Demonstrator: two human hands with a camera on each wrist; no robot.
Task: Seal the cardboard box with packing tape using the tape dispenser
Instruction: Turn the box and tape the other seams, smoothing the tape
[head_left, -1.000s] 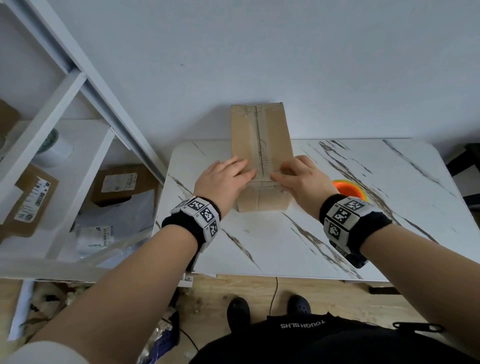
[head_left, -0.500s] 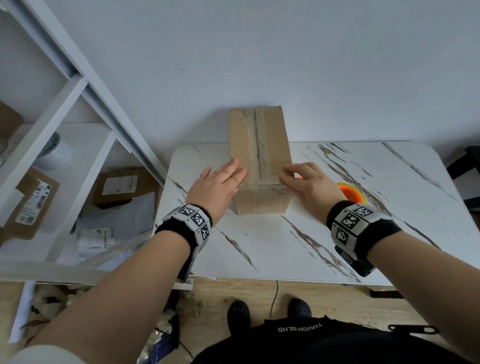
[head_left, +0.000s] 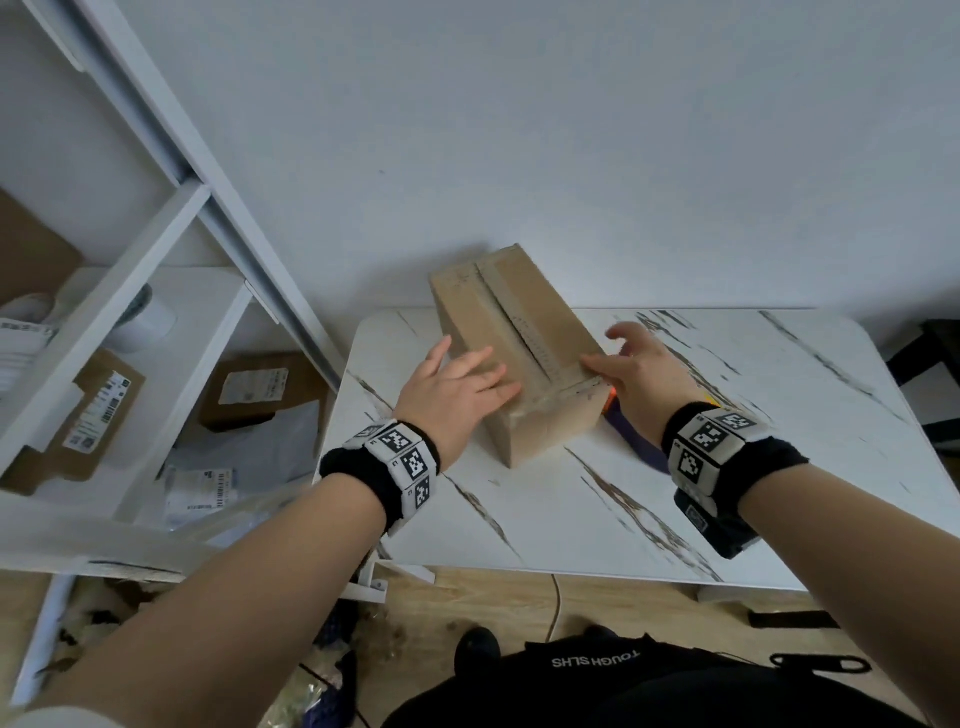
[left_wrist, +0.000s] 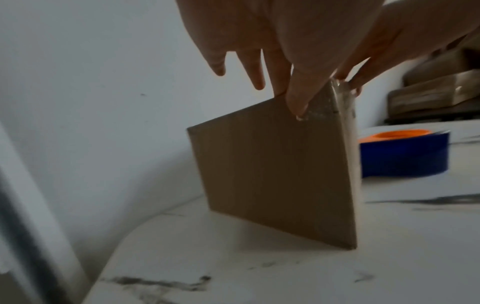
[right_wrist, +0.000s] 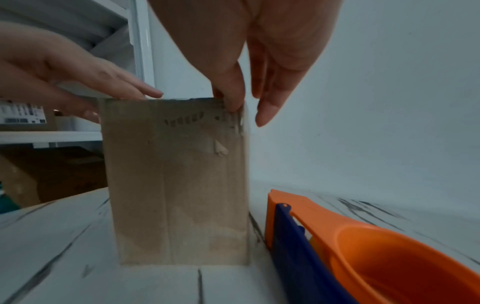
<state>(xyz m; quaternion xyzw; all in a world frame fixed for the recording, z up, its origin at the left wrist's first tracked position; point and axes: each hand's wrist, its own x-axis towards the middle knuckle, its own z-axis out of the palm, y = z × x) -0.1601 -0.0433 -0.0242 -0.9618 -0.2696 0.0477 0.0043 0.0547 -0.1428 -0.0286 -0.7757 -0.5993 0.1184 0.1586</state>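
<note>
A brown cardboard box (head_left: 524, 332) lies skewed on the marble-patterned table (head_left: 571, 509), with clear tape (head_left: 540, 410) along its top seam and over its near edge. My left hand (head_left: 467, 379) rests flat on the box top (left_wrist: 275, 174), its fingers straight and its thumb down the left side. My right hand (head_left: 628, 358) touches the near right corner of the box (right_wrist: 176, 181) with its thumb (right_wrist: 230, 96), and its fingers are spread beside the right side. The orange and blue tape dispenser (right_wrist: 363, 257) lies on the table right of the box, with neither hand on it.
A white shelf unit (head_left: 156, 322) with parcels and labelled packets stands close on the left. A white wall runs just behind the box. Bare table surface stretches to the right and toward me, and a dark object (head_left: 935, 374) stands past the right edge.
The box has turned, its near end swinging to the right. Both hands have slid from the middle of the top out toward the near corners.
</note>
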